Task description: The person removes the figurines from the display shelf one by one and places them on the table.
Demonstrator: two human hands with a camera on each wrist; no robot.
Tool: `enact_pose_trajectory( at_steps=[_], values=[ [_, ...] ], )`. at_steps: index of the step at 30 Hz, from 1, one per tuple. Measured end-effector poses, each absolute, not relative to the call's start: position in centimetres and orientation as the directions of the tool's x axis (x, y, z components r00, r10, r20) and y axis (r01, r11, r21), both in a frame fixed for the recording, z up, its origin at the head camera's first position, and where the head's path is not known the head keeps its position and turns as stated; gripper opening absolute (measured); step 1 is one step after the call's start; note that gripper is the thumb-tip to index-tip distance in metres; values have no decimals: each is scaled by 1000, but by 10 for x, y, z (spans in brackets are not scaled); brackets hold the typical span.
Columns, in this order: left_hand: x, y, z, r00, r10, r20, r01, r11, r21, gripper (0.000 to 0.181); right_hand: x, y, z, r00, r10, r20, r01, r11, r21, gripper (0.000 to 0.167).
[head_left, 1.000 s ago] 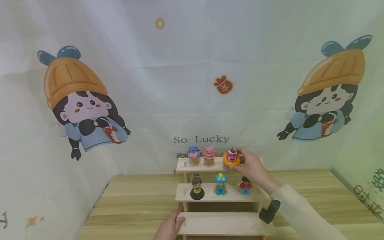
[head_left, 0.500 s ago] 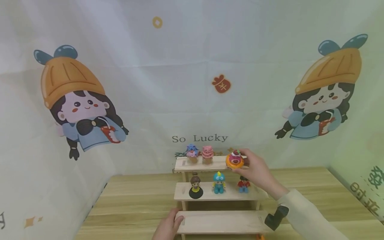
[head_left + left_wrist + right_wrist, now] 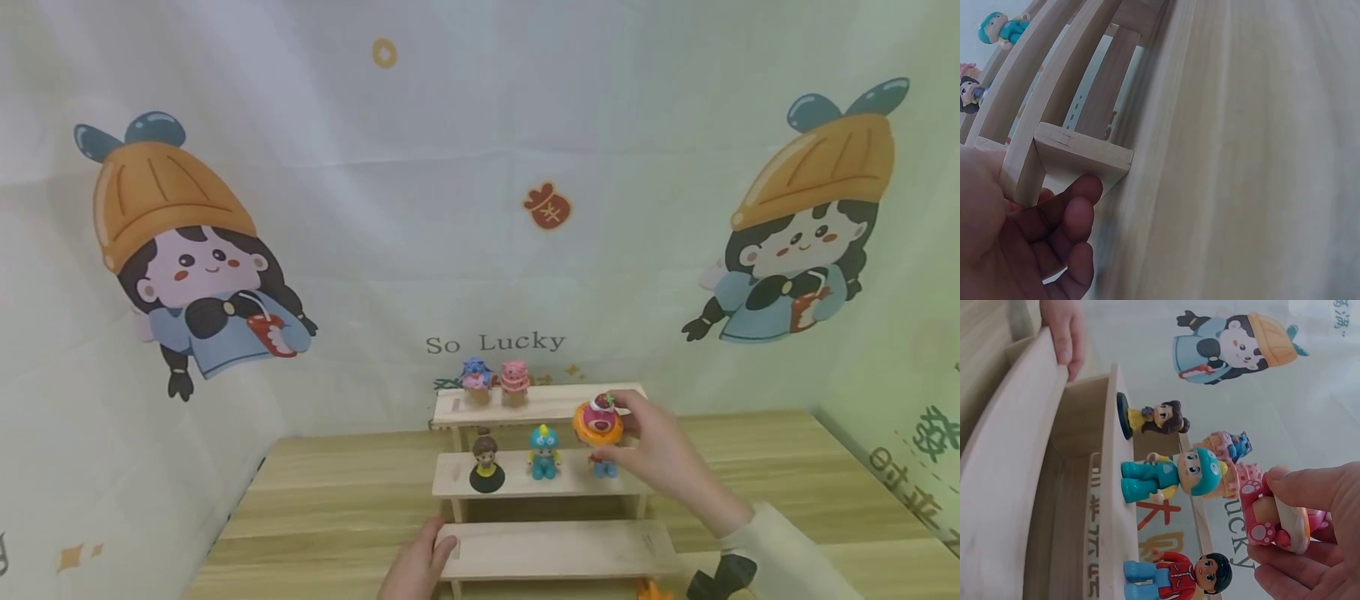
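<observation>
My right hand pinches a pink bear figurine with an orange ring and a strawberry on top. It is off the shelves, before the right part of the top shelf. In the right wrist view the bear's pink paws face the camera. Behind it, a figurine in a red jacket is partly hidden in the head view. My left hand grips the left end of the lowest visible shelf; in the left wrist view its fingers curl at the wooden support.
Two ice-cream-cone figurines, blue and pink, stand on the top shelf. On the middle shelf are a brown-haired figurine and a teal one. An orange object shows at the bottom edge. A printed cloth hangs behind.
My right hand has drawn the bear figurine from the top shelf toward me, down and to the right. The left hand keeps its grip on the shelf. The head view has shifted slightly.
</observation>
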State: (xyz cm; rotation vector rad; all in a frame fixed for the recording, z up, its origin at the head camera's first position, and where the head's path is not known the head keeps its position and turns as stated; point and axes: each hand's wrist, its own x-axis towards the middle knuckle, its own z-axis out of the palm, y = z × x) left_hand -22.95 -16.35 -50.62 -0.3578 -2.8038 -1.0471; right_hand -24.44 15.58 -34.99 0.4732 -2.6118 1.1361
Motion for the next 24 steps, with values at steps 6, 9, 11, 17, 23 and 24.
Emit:
enact_pose_trajectory(
  at_steps=[6, 9, 11, 17, 23, 24],
  values=[
    [-231, -164, -509, -968, 171, 186, 251, 731, 635, 43, -226, 157, -353, -921, -207, 331, -384, 631, -674, 62],
    [-232, -164, -510, -972, 164, 168, 234, 730, 643, 44, -218, 156, -357, -931, -196, 307, -360, 630, -689, 63],
    [-231, -163, -510, -976, 158, 153, 220, 727, 650, 46, -213, 155, -363, -939, -189, 288, -341, 634, -694, 64],
    [-227, -163, -508, -976, 145, 164, 218, 730, 647, 45, -200, 153, -382, -930, -237, 282, -367, 646, -670, 65],
    [-227, -162, -507, -978, 134, 160, 207, 734, 647, 45, -187, 154, -399, -939, -260, 225, -344, 681, -647, 65],
    [-227, -161, -506, -979, 131, 155, 201, 732, 651, 45, -185, 154, -402, -941, -266, 209, -337, 682, -649, 65]
  ],
)
